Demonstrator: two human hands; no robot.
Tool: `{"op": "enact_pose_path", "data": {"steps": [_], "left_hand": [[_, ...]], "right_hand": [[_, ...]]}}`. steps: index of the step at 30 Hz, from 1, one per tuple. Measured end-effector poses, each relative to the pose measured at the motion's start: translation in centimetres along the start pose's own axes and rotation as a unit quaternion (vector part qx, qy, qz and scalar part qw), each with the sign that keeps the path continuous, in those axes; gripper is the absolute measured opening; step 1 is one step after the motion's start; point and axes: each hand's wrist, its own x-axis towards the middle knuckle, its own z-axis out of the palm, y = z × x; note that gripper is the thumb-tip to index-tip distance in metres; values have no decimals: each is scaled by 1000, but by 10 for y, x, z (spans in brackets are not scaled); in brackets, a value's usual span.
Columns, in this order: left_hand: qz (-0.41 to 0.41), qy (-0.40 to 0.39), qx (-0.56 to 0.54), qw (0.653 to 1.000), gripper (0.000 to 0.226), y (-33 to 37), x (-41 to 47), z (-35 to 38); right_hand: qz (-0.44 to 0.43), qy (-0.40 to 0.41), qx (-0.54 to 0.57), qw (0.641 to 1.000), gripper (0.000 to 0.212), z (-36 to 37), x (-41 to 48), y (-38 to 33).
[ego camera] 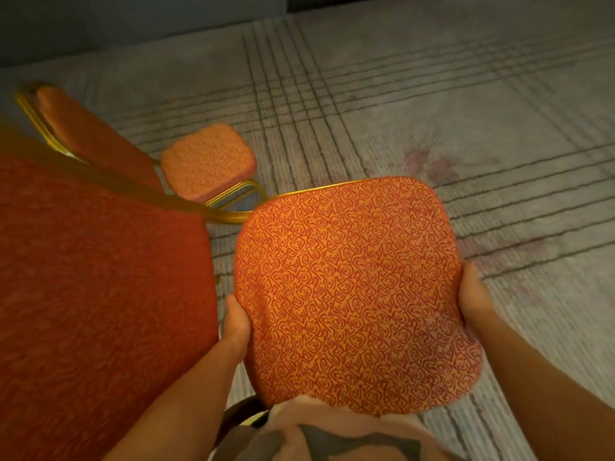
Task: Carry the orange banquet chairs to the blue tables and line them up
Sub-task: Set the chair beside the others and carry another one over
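An orange banquet chair with a swirl-patterned seat (pixel 349 287) and gold frame is right in front of me, held close to my body. My left hand (pixel 237 322) grips the seat's left edge, fingers hidden under it. My right hand (pixel 472 299) grips the right edge the same way. The chair's back (pixel 100 294) fills the left of the view, very close. A second orange chair (pixel 208 161) with a gold frame stands on the carpet behind, its backrest (pixel 90 128) to the left.
Grey carpet with dark grid lines (pixel 432 111) spreads ahead and to the right. A grey wall base (pixel 133 21) runs across the top left. No blue table shows.
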Motion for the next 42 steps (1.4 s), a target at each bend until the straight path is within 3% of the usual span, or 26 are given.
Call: {"op": "enact_pose_path", "data": {"steps": [6, 10, 12, 14, 18, 22, 26, 28, 30, 33, 37, 40, 42], "left_hand": [[18, -49, 55, 997, 90, 12, 16, 20], [30, -87, 93, 991, 84, 13, 21, 50], [35, -98, 118, 988, 97, -3, 50, 73], [39, -119, 157, 980, 100, -17, 72, 104], [39, -150, 196, 968, 99, -9, 43, 167], [72, -159, 233, 957, 95, -5, 31, 252], [81, -189, 237, 950, 84, 32, -55, 332], [102, -201, 258, 940, 78, 45, -87, 357], [103, -212, 263, 936, 88, 45, -94, 392], [141, -217, 281, 924, 104, 38, -67, 454], [178, -223, 312, 906, 81, 68, -120, 508], [186, -211, 342, 897, 67, 80, -138, 550], [197, -205, 370, 884, 62, 87, -140, 576]], "right_hand": [[31, 70, 43, 996, 86, -27, -41, 9], [50, 107, 79, 990, 83, -57, -43, 27], [61, 127, 83, 987, 75, -76, -42, 34], [76, 149, 94, 981, 77, -95, -40, 42], [109, 180, 129, 969, 106, -132, -24, 59], [120, 199, 161, 959, 86, -180, 5, 56], [124, 221, 186, 949, 97, -239, 57, 58], [129, 233, 188, 945, 81, -255, 63, 51], [127, 247, 201, 939, 72, -276, 79, 52], [142, 264, 235, 925, 86, -301, 100, 51], [164, 286, 278, 902, 75, -327, 122, 46], [189, 298, 312, 882, 96, -339, 154, 52], [197, 298, 314, 880, 95, -345, 178, 55]]}}
